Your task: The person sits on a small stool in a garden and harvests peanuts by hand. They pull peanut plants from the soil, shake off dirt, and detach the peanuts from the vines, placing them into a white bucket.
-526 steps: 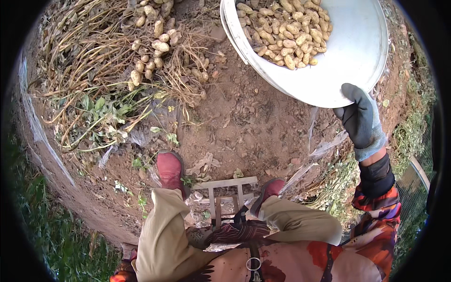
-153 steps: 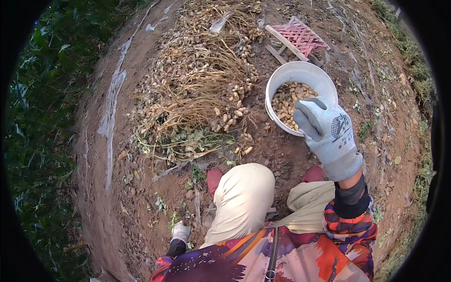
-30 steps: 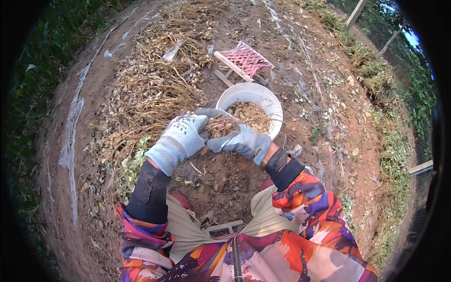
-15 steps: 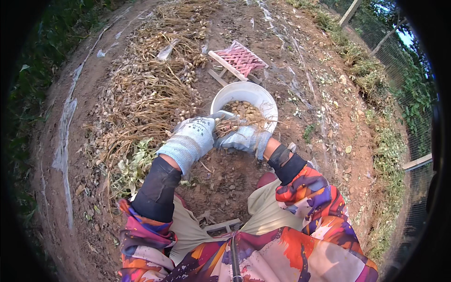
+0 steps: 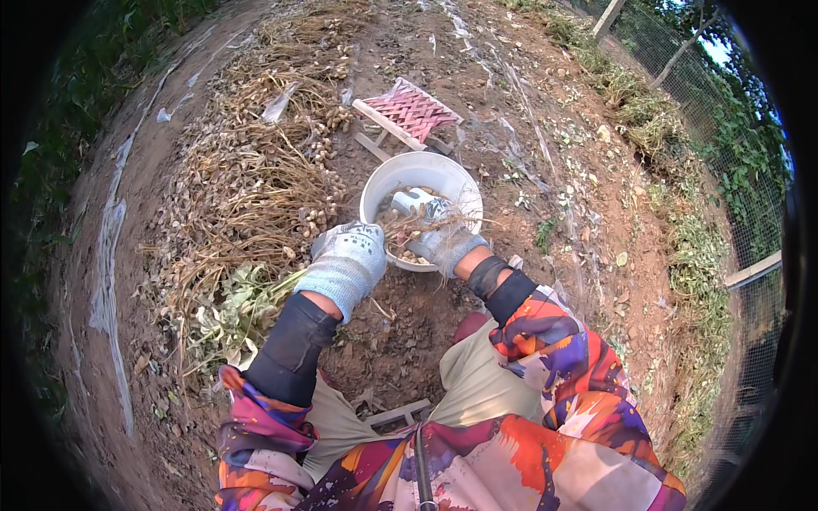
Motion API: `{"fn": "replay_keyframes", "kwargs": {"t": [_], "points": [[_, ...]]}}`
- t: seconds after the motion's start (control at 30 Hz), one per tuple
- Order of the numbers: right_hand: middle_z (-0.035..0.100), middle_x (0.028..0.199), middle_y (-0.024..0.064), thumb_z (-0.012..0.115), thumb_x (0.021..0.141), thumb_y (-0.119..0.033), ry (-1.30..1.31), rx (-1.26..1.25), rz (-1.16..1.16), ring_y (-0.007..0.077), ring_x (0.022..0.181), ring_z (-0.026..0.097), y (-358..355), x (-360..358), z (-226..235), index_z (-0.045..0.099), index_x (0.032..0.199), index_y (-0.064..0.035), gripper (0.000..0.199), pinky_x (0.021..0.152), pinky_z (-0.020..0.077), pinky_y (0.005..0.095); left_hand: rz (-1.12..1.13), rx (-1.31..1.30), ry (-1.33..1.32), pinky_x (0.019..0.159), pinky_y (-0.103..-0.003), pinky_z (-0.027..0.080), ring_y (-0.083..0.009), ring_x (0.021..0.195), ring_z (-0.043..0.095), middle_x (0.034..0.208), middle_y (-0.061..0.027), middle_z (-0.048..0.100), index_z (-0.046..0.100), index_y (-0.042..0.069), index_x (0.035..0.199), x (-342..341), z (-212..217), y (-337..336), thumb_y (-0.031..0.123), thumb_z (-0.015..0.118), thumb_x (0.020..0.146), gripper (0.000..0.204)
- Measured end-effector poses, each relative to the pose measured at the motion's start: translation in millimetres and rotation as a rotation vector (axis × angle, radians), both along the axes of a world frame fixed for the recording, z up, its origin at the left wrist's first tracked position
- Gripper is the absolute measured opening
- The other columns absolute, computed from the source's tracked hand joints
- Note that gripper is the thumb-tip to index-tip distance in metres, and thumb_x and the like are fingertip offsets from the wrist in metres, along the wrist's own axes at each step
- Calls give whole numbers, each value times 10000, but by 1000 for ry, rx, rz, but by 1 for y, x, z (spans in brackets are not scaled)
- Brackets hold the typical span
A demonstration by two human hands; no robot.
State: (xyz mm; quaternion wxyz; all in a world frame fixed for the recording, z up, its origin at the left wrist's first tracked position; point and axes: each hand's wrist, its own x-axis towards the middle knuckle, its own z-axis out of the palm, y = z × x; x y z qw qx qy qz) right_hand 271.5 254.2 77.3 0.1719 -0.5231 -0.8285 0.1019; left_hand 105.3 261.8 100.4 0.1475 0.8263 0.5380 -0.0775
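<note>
A white bucket with peanuts inside stands in front of me. My left hand, in a pale blue and grey glove, is closed at the bucket's near left rim around a peanut plant. The plant's leafy green end hangs to the left of that hand, while thin brown roots stretch right across the bucket. My right hand, gloved alike, reaches into the bucket among these roots. Its fingers and thumb look apart; part of the palm side is hidden.
A long row of dried, pulled peanut plants lies on the left. Beyond the bucket is a small wooden stool with a pink woven seat. Plastic film strips run along the soil. At the right stands a wire fence.
My right hand has moved from beside my left hand up into the bucket, parting from it. My left hand stays closed at the near left rim. The view has shifted slightly.
</note>
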Motion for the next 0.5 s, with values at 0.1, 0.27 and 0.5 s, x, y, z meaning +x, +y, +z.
{"fn": "replay_keyframes", "kwargs": {"t": [0.1, 0.27, 0.5], "points": [[542, 1096, 164, 494, 809, -303, -90, -47, -75, 326, 971, 538, -1, -5, 20, 515, 1126, -116, 368, 854, 421, 403, 40, 1, -15, 774, -376, 490, -260, 908, 617, 937, -131, 644, 636, 88, 947, 3, 0, 3, 187, 534, 779, 220], [529, 1149, 156, 493, 803, -239, -217, 78, -141, 318, 1019, 533, 33, -1, -18, 507, 1152, -112, 371, 866, 427, 408, 134, -28, 37, 826, -384, 455, -282, 956, 585, 969, -131, 625, 594, 85, 973, -5, 10, 8, 246, 571, 762, 266], [466, 1264, 172, 566, 775, -307, -245, 279, -389, 307, 1149, 458, 63, 34, -56, 462, 1250, -106, 526, 986, 342, 369, 189, 43, -153, 809, -404, 447, -316, 929, 578, 959, -173, 610, 586, 52, 974, -34, 29, 12, 252, 566, 796, 269]]}}
